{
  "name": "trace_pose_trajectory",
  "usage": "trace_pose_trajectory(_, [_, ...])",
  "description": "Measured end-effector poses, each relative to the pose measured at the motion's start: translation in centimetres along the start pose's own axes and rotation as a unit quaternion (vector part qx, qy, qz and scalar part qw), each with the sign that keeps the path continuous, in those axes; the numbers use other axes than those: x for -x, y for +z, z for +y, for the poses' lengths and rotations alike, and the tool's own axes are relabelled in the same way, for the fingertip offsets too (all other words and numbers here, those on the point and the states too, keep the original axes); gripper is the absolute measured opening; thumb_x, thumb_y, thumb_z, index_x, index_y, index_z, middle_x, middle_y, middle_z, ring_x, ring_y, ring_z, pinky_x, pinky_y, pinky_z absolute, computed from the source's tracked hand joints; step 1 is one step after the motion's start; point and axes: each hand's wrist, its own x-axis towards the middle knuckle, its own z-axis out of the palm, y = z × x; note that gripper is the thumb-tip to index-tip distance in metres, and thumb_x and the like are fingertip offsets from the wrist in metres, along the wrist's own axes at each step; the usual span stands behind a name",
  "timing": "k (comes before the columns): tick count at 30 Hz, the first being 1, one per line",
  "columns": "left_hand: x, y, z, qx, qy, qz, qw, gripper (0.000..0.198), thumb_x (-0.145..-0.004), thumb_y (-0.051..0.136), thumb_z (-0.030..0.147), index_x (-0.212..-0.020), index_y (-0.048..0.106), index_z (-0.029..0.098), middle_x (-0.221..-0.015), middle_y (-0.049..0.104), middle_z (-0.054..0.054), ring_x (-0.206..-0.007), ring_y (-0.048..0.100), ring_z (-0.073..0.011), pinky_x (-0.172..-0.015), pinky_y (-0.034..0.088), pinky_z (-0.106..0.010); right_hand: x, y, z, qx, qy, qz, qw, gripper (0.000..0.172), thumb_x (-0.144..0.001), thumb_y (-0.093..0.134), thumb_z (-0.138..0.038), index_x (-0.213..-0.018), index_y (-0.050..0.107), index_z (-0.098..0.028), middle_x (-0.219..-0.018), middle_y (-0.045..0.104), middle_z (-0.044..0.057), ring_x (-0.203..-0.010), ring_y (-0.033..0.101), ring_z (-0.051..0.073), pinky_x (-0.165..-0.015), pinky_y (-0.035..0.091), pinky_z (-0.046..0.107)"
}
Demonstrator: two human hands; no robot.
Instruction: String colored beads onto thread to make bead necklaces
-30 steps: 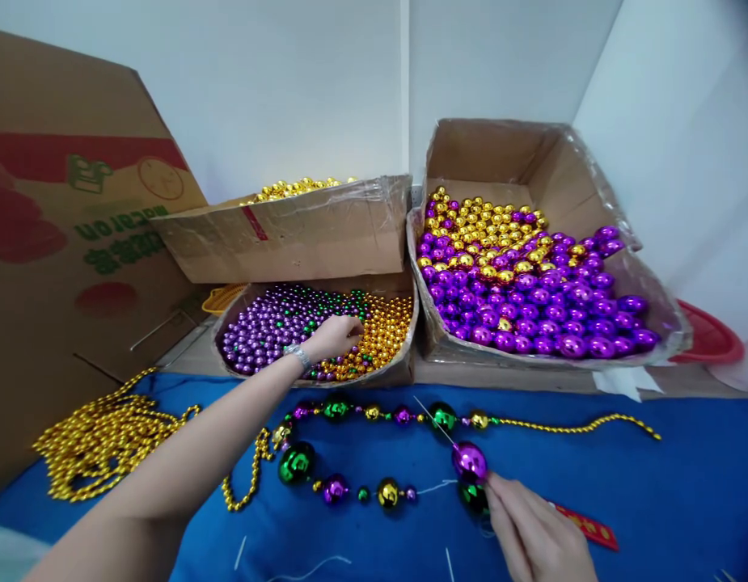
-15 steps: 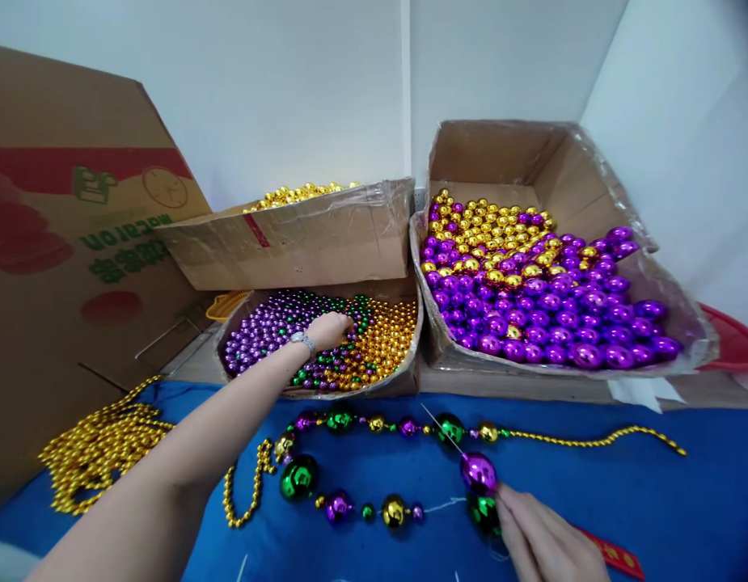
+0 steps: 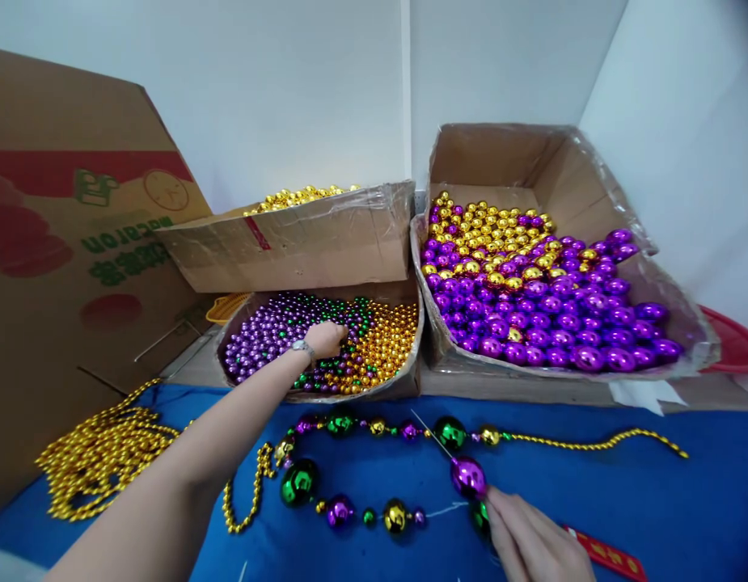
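Note:
My left hand, a watch at its wrist, reaches into a carton of small beads in purple, green and gold. Its fingers are pinched among the green ones; whatever they hold is hidden. At lower right my right hand grips a long needle that points up and left. A large purple bead is threaded on it at the fingertips, with a large green bead partly hidden below. White thread runs left to a curved bead garland lying on the blue cloth.
A larger carton of big purple and gold beads stands at the right. Gold bead strands lie piled at the left beside a tall cardboard box. A red tag lies near my right hand.
My left hand has shifted slightly left and down within the small beads. My right hand has moved a little left, carrying the needle and the purple bead along.

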Motion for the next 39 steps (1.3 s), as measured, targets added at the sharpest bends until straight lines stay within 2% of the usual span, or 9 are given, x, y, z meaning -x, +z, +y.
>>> trace_pose_trajectory(4, [2.9,-0.7,2.3,0.187,0.036,0.027,0.981,0.028,-0.083,0.058,0.036,-0.098,0.060,0.012,-0.093,0.063,-0.009,-0.085,0.059,-0.0194,-0.073,0.050,-0.032,-0.8,-0.2,-0.8,-0.038,0.017,0.005,0.999,0.026,-0.094,0.041,-0.022,-0.104,0.063,-0.014,-0.087,0.073,0.009,-0.073,0.071,0.018,-0.065,0.058,0.020])
trace_pose_trajectory(8, [7.3,0.0,6.1,0.379,0.087,0.017,0.921,0.037,-0.088,0.048,0.043,-0.111,0.053,0.016,-0.100,0.063,-0.010,-0.080,0.061,-0.0156,-0.066,0.050,-0.026,-2.2,-0.4,-2.0,-0.094,0.066,0.001,0.993,0.025,-0.093,0.038,-0.019,-0.097,0.063,-0.015,-0.077,0.071,0.008,-0.073,0.070,0.018,-0.063,0.057,0.021])
trace_pose_trajectory(9, [8.3,0.4,7.0,0.448,0.088,0.000,0.890,0.033,-0.087,0.050,0.042,-0.109,0.054,0.017,-0.098,0.064,-0.009,-0.078,0.061,-0.0145,-0.065,0.049,-0.025,-2.6,-0.4,-2.3,-0.103,0.077,0.001,0.992,0.025,-0.093,0.038,-0.018,-0.095,0.063,-0.015,-0.074,0.070,0.007,-0.072,0.070,0.018,-0.063,0.057,0.022])
trace_pose_trajectory(11, [10.0,1.2,8.7,0.596,0.070,-0.053,0.798,0.024,-0.085,0.057,0.036,-0.100,0.057,0.018,-0.089,0.065,-0.006,-0.073,0.061,-0.0124,-0.062,0.047,-0.022,-3.3,-0.4,-2.7,-0.112,0.089,0.000,0.990,0.024,-0.093,0.038,-0.017,-0.094,0.063,-0.016,-0.071,0.067,0.006,-0.072,0.069,0.018,-0.065,0.056,0.024])
trace_pose_trajectory(13, [11.1,2.1,9.9,0.687,0.044,-0.102,0.718,0.018,-0.083,0.061,0.031,-0.094,0.059,0.017,-0.084,0.065,-0.004,-0.068,0.060,-0.0107,-0.059,0.046,-0.020,-3.6,-0.4,-3.0,-0.117,0.090,-0.007,0.989,0.023,-0.092,0.039,-0.016,-0.095,0.062,-0.016,-0.071,0.066,0.005,-0.071,0.068,0.018,-0.066,0.056,0.025])
trace_pose_trajectory(15, [11.8,2.8,10.7,0.709,0.029,-0.129,0.693,0.015,-0.084,0.060,0.029,-0.092,0.059,0.016,-0.083,0.066,-0.005,-0.065,0.060,-0.0100,-0.057,0.045,-0.019,-3.6,-0.4,-3.1,-0.117,0.092,-0.012,0.989,0.023,-0.092,0.039,-0.015,-0.098,0.061,-0.016,-0.072,0.066,0.005,-0.070,0.067,0.017,-0.066,0.055,0.025])
trace_pose_trajectory(20, [12.4,4.0,11.5,0.731,0.004,-0.150,0.666,0.016,-0.086,0.057,0.028,-0.093,0.061,0.014,-0.087,0.068,-0.008,-0.068,0.062,-0.0114,-0.058,0.047,-0.020,-3.5,-0.7,-3.1,-0.090,0.096,0.001,0.991,0.024,-0.092,0.038,-0.016,-0.096,0.063,-0.016,-0.075,0.068,0.006,-0.069,0.067,0.017,-0.068,0.054,0.025])
trace_pose_trajectory(32, [12.8,4.5,12.6,0.734,0.001,-0.161,0.660,0.021,-0.089,0.053,0.027,-0.099,0.063,0.011,-0.091,0.069,-0.010,-0.073,0.065,-0.0140,-0.062,0.050,-0.022,-3.0,-0.9,-2.9,-0.068,0.100,0.005,0.993,0.025,-0.092,0.038,-0.014,-0.097,0.063,-0.016,-0.082,0.070,0.008,-0.076,0.068,0.018,-0.071,0.053,0.027])
trace_pose_trajectory(39, [12.7,4.7,12.9,0.706,0.029,-0.165,0.688,0.020,-0.090,0.051,0.027,-0.099,0.062,0.014,-0.094,0.069,-0.010,-0.078,0.065,-0.0159,-0.066,0.051,-0.025,-2.5,-1.0,-2.6,-0.087,0.115,-0.010,0.989,0.024,-0.092,0.038,-0.014,-0.098,0.062,-0.016,-0.078,0.067,0.007,-0.069,0.065,0.016,-0.065,0.051,0.024])
